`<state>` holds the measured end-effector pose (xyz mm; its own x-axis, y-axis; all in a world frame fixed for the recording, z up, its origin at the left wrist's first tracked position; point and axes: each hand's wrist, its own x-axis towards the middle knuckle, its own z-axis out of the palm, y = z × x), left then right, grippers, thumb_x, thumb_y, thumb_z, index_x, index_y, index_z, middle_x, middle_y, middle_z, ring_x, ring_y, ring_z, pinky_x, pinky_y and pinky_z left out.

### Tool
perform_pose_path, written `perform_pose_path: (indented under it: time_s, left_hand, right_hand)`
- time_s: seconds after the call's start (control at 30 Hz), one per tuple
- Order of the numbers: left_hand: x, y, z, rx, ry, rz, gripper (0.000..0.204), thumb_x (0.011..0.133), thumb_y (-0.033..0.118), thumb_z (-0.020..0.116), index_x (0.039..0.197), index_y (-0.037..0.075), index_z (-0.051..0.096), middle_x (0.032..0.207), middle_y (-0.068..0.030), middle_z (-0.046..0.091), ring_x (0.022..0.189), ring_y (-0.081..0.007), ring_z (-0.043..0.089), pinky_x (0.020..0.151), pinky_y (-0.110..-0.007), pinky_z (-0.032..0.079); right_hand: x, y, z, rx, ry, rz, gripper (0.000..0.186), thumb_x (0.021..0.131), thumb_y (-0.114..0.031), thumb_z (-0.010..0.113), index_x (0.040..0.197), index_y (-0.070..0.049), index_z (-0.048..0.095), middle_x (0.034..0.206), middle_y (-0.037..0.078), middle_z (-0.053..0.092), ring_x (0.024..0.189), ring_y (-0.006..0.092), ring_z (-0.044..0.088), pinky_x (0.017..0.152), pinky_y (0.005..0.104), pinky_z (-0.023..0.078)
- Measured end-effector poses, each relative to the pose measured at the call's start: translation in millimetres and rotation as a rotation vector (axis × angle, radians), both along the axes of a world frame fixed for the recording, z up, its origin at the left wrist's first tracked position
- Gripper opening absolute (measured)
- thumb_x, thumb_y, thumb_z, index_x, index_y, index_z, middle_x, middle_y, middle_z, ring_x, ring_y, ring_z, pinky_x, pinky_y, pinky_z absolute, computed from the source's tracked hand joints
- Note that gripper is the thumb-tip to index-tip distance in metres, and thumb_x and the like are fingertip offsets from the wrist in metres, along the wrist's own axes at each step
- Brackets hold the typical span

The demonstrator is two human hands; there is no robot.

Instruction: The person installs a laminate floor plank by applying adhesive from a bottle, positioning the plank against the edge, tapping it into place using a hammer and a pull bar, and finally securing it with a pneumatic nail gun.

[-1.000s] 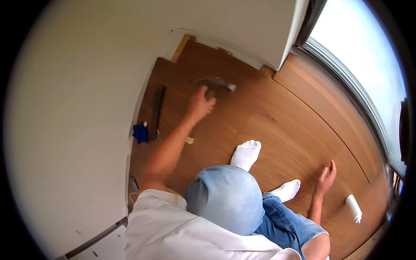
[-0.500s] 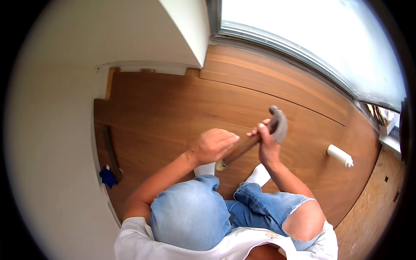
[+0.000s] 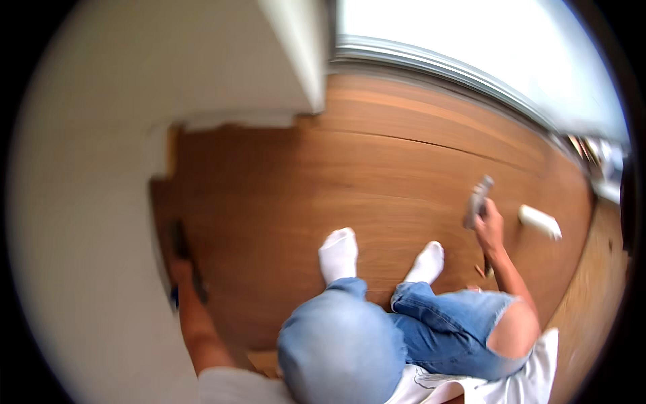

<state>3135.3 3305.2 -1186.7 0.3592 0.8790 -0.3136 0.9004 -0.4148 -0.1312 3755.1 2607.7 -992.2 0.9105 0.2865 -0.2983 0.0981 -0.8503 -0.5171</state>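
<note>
My right hand (image 3: 491, 225) is closed on a hammer (image 3: 479, 202), its metal head raised over the floor right of my socked feet. My left hand (image 3: 182, 269) is down by the left wall, at a long dark bar (image 3: 177, 236) lying along it; blur hides whether its fingers grip the bar. A blue object (image 3: 174, 297) shows partly just left of that arm. A white bottle (image 3: 538, 220) lies on its side to the right of the hammer.
I sit on a brown plank floor (image 3: 370, 182). A white wall (image 3: 87, 215) bounds the left, with short wooden pieces (image 3: 171, 151) at its foot. A window or glass door (image 3: 484, 47) runs along the back right. Rough board (image 3: 589, 276) lies at the far right.
The hammer has passed from my left hand to my right, which has moved up and rightward with it. My left hand has dropped to the bar by the wall.
</note>
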Motion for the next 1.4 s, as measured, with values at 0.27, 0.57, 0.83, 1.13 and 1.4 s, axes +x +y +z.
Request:
perform_pose_path:
  time_s: [0.27, 0.57, 0.83, 1.13, 1.4]
  left_hand:
    - [115, -85, 100, 0.064, -0.190, 0.059, 0.079, 0.079, 0.005, 0.066, 0.153, -0.003, 0.039, 0.151, -0.0295, 0.048, 0.146, -0.0340, 0.043, 0.122, -0.039, 0.036]
    - [138, -90, 110, 0.023, -0.013, -0.118, 0.113, 0.059, 0.002, 0.083, 0.159, -0.001, 0.028, 0.164, -0.0247, 0.030, 0.154, -0.0351, 0.028, 0.129, -0.037, 0.020]
    - [87, -71, 104, -0.072, -0.038, -0.002, 0.086, 0.071, 0.014, 0.081, 0.145, -0.008, 0.045, 0.140, -0.0334, 0.053, 0.132, -0.0476, 0.050, 0.115, -0.047, 0.040]
    - [164, -144, 99, -0.065, -0.048, -0.087, 0.073, 0.073, 0.022, 0.079, 0.135, -0.008, 0.054, 0.129, -0.0329, 0.061, 0.122, -0.0490, 0.058, 0.107, -0.049, 0.046]
    - [175, -160, 90, -0.090, -0.012, -0.050, 0.074, 0.075, 0.023, 0.079, 0.137, -0.007, 0.053, 0.130, -0.0324, 0.061, 0.119, -0.0500, 0.059, 0.103, -0.052, 0.049]
  right_hand:
    - [-14, -72, -24, -0.244, -0.144, 0.156, 0.031, 0.082, -0.009, 0.072, 0.109, -0.006, 0.058, 0.092, 0.018, 0.065, 0.090, 0.0394, 0.066, 0.078, 0.0478, 0.053]
    - [-55, -104, -71, -0.286, -0.214, 0.060, 0.033, 0.088, -0.018, 0.077, 0.112, -0.006, 0.058, 0.097, 0.017, 0.066, 0.092, 0.0392, 0.065, 0.078, 0.0476, 0.053]
    - [-45, -85, -84, -0.190, -0.205, 0.095, 0.032, 0.089, -0.018, 0.076, 0.113, -0.007, 0.058, 0.098, 0.016, 0.065, 0.093, 0.0386, 0.064, 0.079, 0.0474, 0.052]
    - [-40, -95, -85, -0.193, -0.232, 0.190, 0.036, 0.086, -0.015, 0.077, 0.112, -0.001, 0.055, 0.097, 0.018, 0.059, 0.093, 0.0390, 0.059, 0.079, 0.0476, 0.051]
    - [-29, -96, -79, -0.308, -0.251, 0.290, 0.035, 0.083, -0.019, 0.079, 0.101, -0.002, 0.054, 0.093, 0.016, 0.058, 0.092, 0.0361, 0.058, 0.078, 0.0451, 0.051]
